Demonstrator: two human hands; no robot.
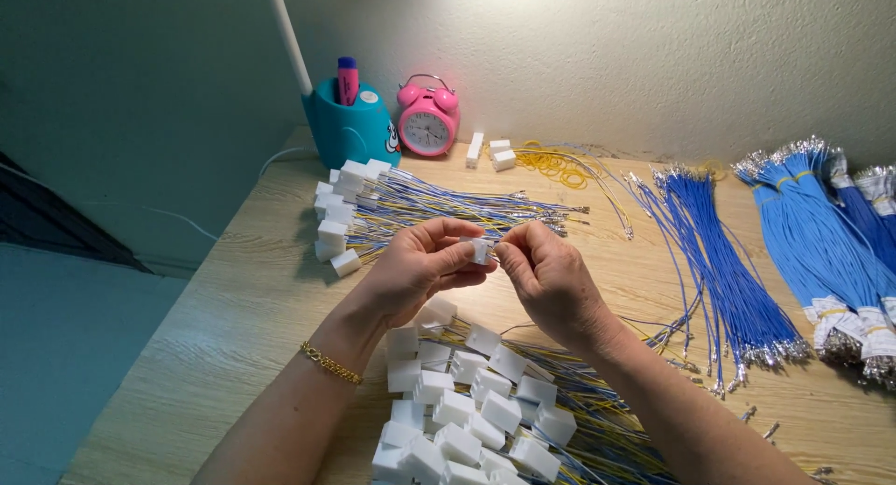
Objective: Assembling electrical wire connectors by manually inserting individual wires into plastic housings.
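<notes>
Warm light is falling from above onto the worktop, casting soft shadows; the left edge is lying dim, and focus is staying sharp throughout.

Clock behind harnesses; loose wires to rt.

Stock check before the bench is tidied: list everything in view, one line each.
white connector: one, white, pinched between both hands.
near harness pile: many white plugs with blue and yellow wires, front centre.
far harness pile: same kind, behind the hands.
loose blue wires: one fan, blue, right.
tied wire bundles: several, lighter blue, far right.
yellow wire coil: one, by the wall.
spare connectors: about three, white, beside the clock.
alarm clock: one, pink.
pen holder: one, teal, holding a pink marker.
table: wooden.
left hand: gold bracelet.
right hand: bare.
</notes>
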